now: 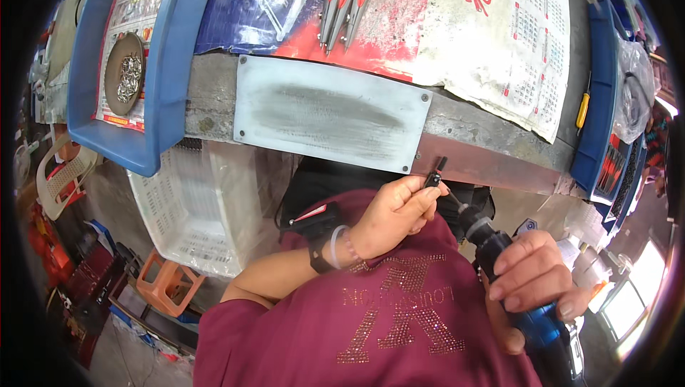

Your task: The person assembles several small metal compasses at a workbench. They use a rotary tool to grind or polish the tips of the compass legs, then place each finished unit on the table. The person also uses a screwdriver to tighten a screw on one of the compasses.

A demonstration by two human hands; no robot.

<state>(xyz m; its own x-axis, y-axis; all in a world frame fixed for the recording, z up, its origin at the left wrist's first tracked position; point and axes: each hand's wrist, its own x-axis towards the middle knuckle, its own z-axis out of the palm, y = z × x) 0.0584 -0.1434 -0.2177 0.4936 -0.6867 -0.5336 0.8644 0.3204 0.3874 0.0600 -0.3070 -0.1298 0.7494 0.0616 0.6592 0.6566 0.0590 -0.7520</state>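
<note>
Three tools lie on papers behind the pad; left of it, a dish sits in a bin.

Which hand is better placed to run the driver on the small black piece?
Probably the right hand: it grips the driver, whose bit points toward the small black piece. The left hand is busy pinching that piece.

We look from the left of two fisheye cameras worn on the head — steeply down past the maroon shirt to the near edge of the workbench, which bends across the middle of our view. We are close above the left hand and the right hand, both near that edge — and the wide lens takes in floor at the lower left.
</note>
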